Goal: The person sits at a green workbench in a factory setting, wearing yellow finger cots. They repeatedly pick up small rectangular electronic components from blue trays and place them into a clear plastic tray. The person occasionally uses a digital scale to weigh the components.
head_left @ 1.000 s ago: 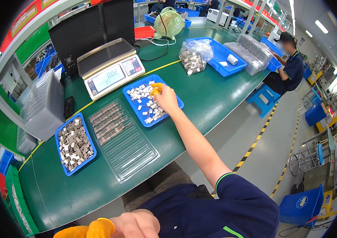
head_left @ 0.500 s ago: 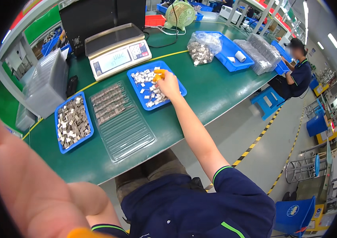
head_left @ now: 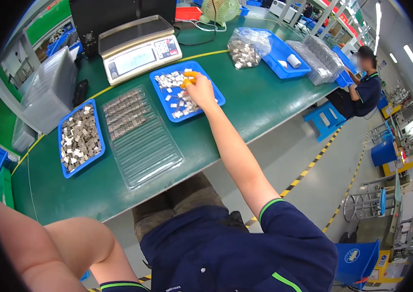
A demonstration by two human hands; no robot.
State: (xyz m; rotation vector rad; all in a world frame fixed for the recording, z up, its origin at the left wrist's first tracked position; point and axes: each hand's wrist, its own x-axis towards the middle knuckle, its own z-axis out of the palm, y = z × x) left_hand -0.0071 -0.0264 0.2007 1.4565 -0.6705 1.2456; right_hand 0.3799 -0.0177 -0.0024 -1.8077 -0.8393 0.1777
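Note:
My right hand (head_left: 198,89), with yellow finger cots on its fingertips, reaches over a blue tray (head_left: 171,115) of small white-and-metal parts (head_left: 171,80). Its fingers are curled and pressed together among the parts; what they hold is hidden. My left arm (head_left: 77,236) bends up close at the lower left, with the wrist end of my left hand (head_left: 26,243) large at the edge and its fingers out of sight. Left of the right hand lies a clear ribbed plastic tray (head_left: 145,163), its far rows filled with small metal parts (head_left: 127,113).
A second blue tray (head_left: 100,141) heaped with metal parts sits at the left. Behind stand a digital scale (head_left: 141,56) and stacked clear trays (head_left: 51,92). Farther right are a bag of parts (head_left: 244,52), a blue bin (head_left: 284,73) and a seated person (head_left: 366,87).
My left hand has drawn up and away, so its palm and capped fingertip no longer show. My right hand stays at the tray. The whole view has shifted slightly.

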